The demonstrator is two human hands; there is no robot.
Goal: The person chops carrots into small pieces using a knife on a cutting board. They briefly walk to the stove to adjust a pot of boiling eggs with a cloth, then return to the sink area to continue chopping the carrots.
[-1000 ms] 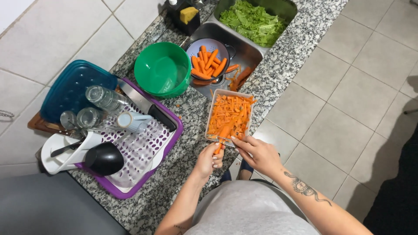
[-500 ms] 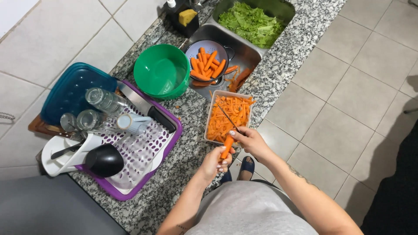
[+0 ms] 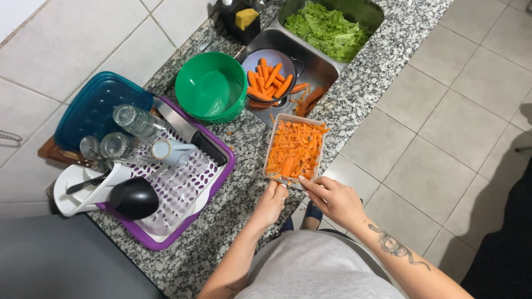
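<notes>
A clear rectangular tray [image 3: 269, 148], full of orange carrot peelings [image 3: 299, 145], sits on the speckled granite counter [image 3: 244, 182] at its front edge. My left hand [image 3: 271, 202] is curled at the tray's near left corner, fingers closed on the rim. My right hand [image 3: 334, 200] pinches the near right edge of the same tray. A whole carrot [image 3: 286, 166] lies among the peelings close to my fingers. No knife or peeler shows in either hand.
Behind the tray, a colander of peeled carrots [image 3: 269, 80] sits in the steel sink [image 3: 321, 66], with lettuce [image 3: 327, 27] in the second basin. A green bowl [image 3: 210, 86] stands left of it. A purple dish rack [image 3: 183, 188] holds glasses and a black cup.
My hands held a carrot with a thin blade over the tray's near end. Now both hands have dropped to the tray's near rim and the blade is out of sight.
</notes>
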